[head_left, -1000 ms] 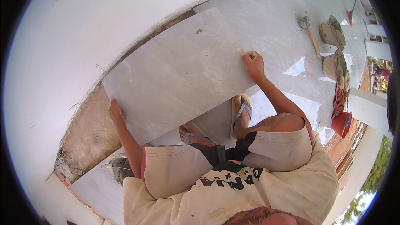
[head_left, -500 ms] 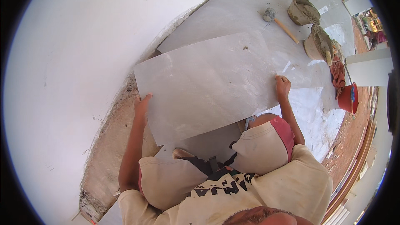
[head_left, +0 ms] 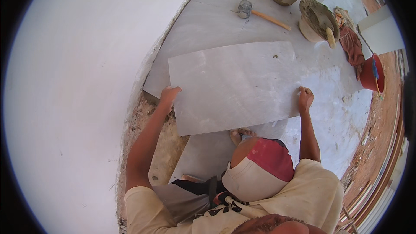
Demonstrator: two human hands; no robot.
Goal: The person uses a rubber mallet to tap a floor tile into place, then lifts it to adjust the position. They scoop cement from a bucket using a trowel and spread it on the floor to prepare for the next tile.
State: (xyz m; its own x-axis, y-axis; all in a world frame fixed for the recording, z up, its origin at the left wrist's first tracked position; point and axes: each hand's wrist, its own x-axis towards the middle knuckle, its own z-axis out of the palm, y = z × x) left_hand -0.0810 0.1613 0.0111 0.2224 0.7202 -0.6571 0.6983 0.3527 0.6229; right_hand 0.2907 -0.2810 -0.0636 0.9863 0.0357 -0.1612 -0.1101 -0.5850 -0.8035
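A large grey floor tile [head_left: 234, 86] is between my two hands, its far edge over tiles on the floor. My left hand [head_left: 170, 96] grips its left edge, thumb on top. At the right edge, my right hand [head_left: 306, 99] is closed on the tile, fingers curled. The tile's underside and the fingertips beneath it are hidden. Below its left corner, a strip of rough, bare bed [head_left: 167, 151] shows beside the white wall [head_left: 78, 82].
Beyond the tile lies a rubber mallet [head_left: 271, 19] with a wooden handle. Two mortar tubs [head_left: 312, 34] stand at the far right, one with a wooden-handled tool. Near them are a reddish-brown cloth [head_left: 352, 47] and a red bucket [head_left: 372, 77]. My foot [head_left: 236, 136] is close under the near edge.
The tile and my hands have shifted right, away from the wall. My body has turned and leaned, and the view has moved too, with tubs and mallet appearing farther left.
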